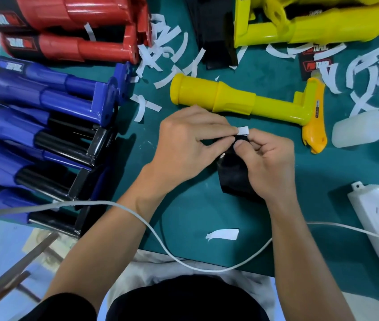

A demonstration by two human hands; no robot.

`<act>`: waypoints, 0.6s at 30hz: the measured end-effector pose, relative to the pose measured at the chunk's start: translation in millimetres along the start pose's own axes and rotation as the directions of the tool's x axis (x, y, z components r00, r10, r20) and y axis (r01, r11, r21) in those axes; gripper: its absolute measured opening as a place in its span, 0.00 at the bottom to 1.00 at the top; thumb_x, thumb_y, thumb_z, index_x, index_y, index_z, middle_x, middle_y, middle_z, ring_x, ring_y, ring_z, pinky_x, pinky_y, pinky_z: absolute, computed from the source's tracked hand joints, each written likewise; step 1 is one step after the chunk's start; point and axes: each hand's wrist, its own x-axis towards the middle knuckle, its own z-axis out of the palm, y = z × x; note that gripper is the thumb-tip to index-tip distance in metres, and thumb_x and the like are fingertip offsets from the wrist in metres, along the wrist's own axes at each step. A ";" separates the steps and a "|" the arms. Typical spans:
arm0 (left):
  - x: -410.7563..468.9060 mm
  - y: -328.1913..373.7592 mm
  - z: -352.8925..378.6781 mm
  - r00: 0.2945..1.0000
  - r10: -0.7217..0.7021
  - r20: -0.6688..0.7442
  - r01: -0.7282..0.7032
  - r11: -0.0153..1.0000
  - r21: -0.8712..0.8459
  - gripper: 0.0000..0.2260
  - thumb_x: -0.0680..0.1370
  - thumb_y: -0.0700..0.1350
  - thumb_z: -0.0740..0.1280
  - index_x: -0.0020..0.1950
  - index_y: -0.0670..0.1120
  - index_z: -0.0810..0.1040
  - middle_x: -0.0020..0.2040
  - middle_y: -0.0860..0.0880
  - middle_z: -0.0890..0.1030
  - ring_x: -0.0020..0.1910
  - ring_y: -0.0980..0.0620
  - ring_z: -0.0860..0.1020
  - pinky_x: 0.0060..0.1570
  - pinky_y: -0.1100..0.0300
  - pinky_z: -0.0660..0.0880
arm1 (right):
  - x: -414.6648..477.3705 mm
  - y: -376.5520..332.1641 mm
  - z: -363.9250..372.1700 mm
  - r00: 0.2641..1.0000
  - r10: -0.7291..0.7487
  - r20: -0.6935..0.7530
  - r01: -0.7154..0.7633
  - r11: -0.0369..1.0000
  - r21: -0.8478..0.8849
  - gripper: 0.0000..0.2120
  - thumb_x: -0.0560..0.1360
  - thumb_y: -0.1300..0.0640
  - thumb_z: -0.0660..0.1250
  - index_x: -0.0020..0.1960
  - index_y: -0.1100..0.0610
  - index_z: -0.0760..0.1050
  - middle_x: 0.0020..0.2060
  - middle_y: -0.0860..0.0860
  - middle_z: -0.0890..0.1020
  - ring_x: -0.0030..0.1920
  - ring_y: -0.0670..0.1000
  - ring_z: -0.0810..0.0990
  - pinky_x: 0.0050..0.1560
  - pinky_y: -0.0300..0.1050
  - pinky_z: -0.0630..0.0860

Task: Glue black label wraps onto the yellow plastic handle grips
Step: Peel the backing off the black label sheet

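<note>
Held over green table mat (195,216): flat black label wrap (232,179).
Pinched in left hand (184,144): small white paper tab (243,130) at its top edge; gripped by right hand (269,163): the wrap itself; just beyond: long yellow plastic handle grip (230,98).

A black label wrap (232,177) hangs between both hands just above the green mat (195,216), glossy and slightly curled, its lower end under the right hand (269,163), which pinches its top edge. The left hand (184,144) pinches a white backing strip (243,130) lifted off that same edge. Just beyond the hands a bare yellow handle grip (218,97) lies on its side, its thick round end to the left and its angled bracket end to the right. More yellow grips (311,26) are piled at the far right, with printed black labels (316,63) flat on the mat below them
</note>
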 end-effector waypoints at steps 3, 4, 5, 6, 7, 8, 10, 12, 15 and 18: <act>-3.5 3.0 2.0 1.000 0.009 0.016 -0.009 1.000 0.017 0.03 0.76 0.41 0.78 0.49 0.45 0.90 0.46 0.50 0.88 0.43 0.47 0.86 0.43 0.51 0.81 | -0.9 3.6 -0.1 0.999 -0.027 0.025 0.029 0.995 -0.092 0.10 0.78 0.62 0.66 0.39 0.54 0.79 0.29 0.49 0.76 0.33 0.49 0.69 0.32 0.48 0.67; -3.9 3.0 2.0 1.000 -0.002 0.027 0.001 1.000 0.022 0.03 0.75 0.40 0.78 0.48 0.45 0.90 0.45 0.50 0.88 0.42 0.47 0.86 0.42 0.51 0.81 | -1.2 4.4 0.2 0.999 -0.034 0.041 0.039 0.992 -0.123 0.11 0.79 0.61 0.65 0.38 0.53 0.78 0.29 0.48 0.75 0.32 0.50 0.68 0.31 0.49 0.67; -3.7 2.4 1.1 0.999 -0.008 0.043 0.007 1.000 0.025 0.03 0.75 0.40 0.78 0.48 0.45 0.90 0.45 0.51 0.88 0.42 0.47 0.86 0.41 0.51 0.81 | -1.6 5.0 0.6 0.998 -0.041 0.055 0.049 0.987 -0.152 0.11 0.79 0.61 0.65 0.38 0.53 0.77 0.29 0.47 0.73 0.31 0.52 0.68 0.30 0.50 0.66; -3.5 1.8 -0.2 0.998 -0.006 0.064 0.004 0.999 0.032 0.03 0.74 0.40 0.78 0.47 0.46 0.90 0.44 0.51 0.88 0.41 0.48 0.86 0.40 0.51 0.81 | -2.2 5.1 0.9 0.997 -0.049 0.067 0.060 0.981 -0.182 0.12 0.79 0.62 0.65 0.37 0.52 0.75 0.28 0.47 0.72 0.31 0.52 0.67 0.30 0.50 0.66; -3.4 1.8 -1.6 0.996 0.000 0.084 -0.004 0.999 0.044 0.03 0.74 0.40 0.78 0.47 0.46 0.90 0.43 0.51 0.88 0.40 0.48 0.85 0.39 0.52 0.80 | -2.8 4.9 1.0 0.995 -0.059 0.078 0.075 0.974 -0.212 0.13 0.79 0.62 0.65 0.37 0.50 0.74 0.29 0.47 0.71 0.31 0.51 0.67 0.29 0.50 0.65; -3.1 2.0 -3.4 0.994 0.007 0.105 -0.013 0.998 0.053 0.03 0.74 0.40 0.79 0.46 0.46 0.90 0.42 0.51 0.88 0.39 0.48 0.85 0.39 0.52 0.80 | -3.2 4.5 1.0 0.994 -0.071 0.087 0.090 0.966 -0.241 0.14 0.79 0.62 0.65 0.38 0.48 0.74 0.28 0.47 0.71 0.30 0.51 0.66 0.29 0.49 0.65; -1.6 1.4 -7.3 0.987 0.018 0.158 -0.027 0.998 0.052 0.03 0.74 0.39 0.78 0.46 0.45 0.90 0.41 0.51 0.88 0.38 0.48 0.85 0.38 0.53 0.79 | -4.1 5.1 -0.6 0.990 -0.097 0.103 0.124 0.943 -0.308 0.13 0.79 0.61 0.65 0.36 0.50 0.72 0.27 0.48 0.69 0.30 0.54 0.66 0.28 0.51 0.65; 0.0 0.6 -10.4 0.976 0.037 0.214 -0.050 0.997 0.056 0.02 0.74 0.39 0.77 0.45 0.45 0.89 0.41 0.50 0.88 0.37 0.46 0.84 0.38 0.52 0.79 | -4.7 5.7 -1.6 0.985 -0.128 0.117 0.164 0.907 -0.389 0.14 0.78 0.62 0.65 0.34 0.56 0.70 0.27 0.51 0.67 0.30 0.57 0.64 0.28 0.53 0.64; -0.6 0.8 -11.0 0.969 0.070 0.236 -0.096 0.991 0.099 0.03 0.75 0.39 0.76 0.42 0.44 0.88 0.37 0.49 0.86 0.35 0.45 0.83 0.34 0.52 0.78 | -4.9 3.5 -0.5 0.977 -0.168 0.131 0.210 0.864 -0.457 0.15 0.77 0.65 0.65 0.33 0.57 0.69 0.26 0.51 0.66 0.30 0.57 0.63 0.29 0.51 0.61; -1.3 4.1 -5.8 0.980 0.083 0.178 -0.113 0.980 0.165 0.06 0.74 0.38 0.74 0.38 0.45 0.87 0.33 0.49 0.84 0.31 0.45 0.80 0.30 0.52 0.76 | -4.9 1.1 0.7 0.972 -0.190 0.135 0.232 0.840 -0.490 0.15 0.77 0.66 0.65 0.33 0.57 0.69 0.26 0.52 0.66 0.29 0.56 0.62 0.30 0.47 0.58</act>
